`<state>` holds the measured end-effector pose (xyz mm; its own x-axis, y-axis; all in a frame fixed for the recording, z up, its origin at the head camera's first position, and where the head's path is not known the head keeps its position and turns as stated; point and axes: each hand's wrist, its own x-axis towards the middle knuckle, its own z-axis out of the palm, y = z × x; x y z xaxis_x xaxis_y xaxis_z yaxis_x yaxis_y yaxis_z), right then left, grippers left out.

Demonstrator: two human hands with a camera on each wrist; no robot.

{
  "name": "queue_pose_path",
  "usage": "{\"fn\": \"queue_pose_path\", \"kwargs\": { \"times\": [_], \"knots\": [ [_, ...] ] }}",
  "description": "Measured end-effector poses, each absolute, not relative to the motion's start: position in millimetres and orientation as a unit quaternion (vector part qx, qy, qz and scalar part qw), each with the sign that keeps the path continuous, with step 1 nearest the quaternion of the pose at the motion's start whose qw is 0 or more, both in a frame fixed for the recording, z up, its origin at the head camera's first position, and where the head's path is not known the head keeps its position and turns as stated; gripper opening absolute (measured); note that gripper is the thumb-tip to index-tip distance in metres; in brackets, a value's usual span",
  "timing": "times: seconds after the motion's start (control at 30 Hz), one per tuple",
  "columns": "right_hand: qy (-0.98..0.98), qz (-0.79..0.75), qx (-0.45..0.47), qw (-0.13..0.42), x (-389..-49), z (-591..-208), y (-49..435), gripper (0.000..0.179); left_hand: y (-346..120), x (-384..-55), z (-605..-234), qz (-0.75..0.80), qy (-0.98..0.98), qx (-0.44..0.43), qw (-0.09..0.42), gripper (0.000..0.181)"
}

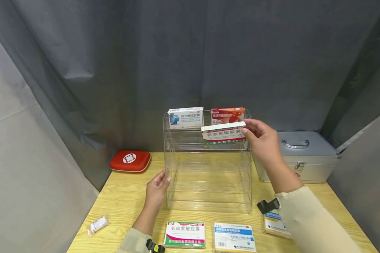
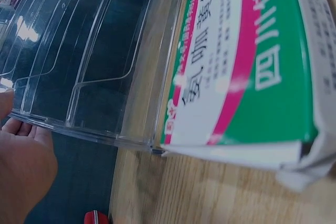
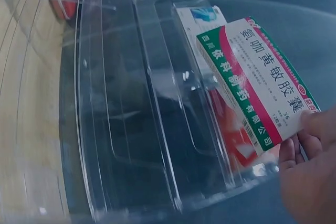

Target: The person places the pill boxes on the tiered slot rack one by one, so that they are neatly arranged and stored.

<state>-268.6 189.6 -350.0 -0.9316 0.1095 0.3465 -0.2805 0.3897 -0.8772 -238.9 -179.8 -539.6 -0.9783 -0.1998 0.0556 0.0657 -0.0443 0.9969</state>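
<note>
1. Dark-grey fabric curtain [image 1: 164, 70] hangs behind a yellow wood-grain table [image 1: 123, 200].
2. Right hand [image 1: 265, 143] pinches a white-green-magenta cardboard carton [image 1: 223, 134] before a clear plastic tiered rack [image 1: 209, 206].
3. Left hand [image 1: 156, 191] grips the rack's side between fingers and thumb.

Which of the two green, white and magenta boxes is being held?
The raised box, pinched at one end by the right hand in front of the clear rack. Its twin lies flat on the table, touched by neither hand.
</note>
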Motion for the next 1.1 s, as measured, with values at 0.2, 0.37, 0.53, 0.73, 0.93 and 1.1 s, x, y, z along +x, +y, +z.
{"fn": "queue_pose_path", "kwargs": {
  "times": [0.2,0.37,0.53,0.73,0.93,1.1],
  "knots": [
    [-0.825,0.528,0.068,0.188,-291,-355,168,0.041,-180,-241,-543,-0.726,-0.680,0.044,0.089,0.054],
    [-0.826,0.518,0.073,0.210,-303,-364,150,0.036,-180,-240,-542,-0.723,-0.684,0.040,0.090,0.053],
    [-0.820,0.535,0.061,0.195,-311,-375,130,0.035,-182,-240,-543,-0.721,-0.686,0.039,0.094,0.052],
    [-0.808,0.561,0.060,0.168,-318,-384,108,0.034,-183,-241,-543,-0.719,-0.688,0.040,0.094,0.053],
    [-0.807,0.568,0.069,0.145,-321,-391,90,0.034,-183,-243,-544,-0.718,-0.689,0.038,0.092,0.053],
    [-0.813,0.561,0.076,0.135,-323,-393,79,0.032,-183,-244,-545,-0.721,-0.685,0.038,0.092,0.053]
  ]
}}
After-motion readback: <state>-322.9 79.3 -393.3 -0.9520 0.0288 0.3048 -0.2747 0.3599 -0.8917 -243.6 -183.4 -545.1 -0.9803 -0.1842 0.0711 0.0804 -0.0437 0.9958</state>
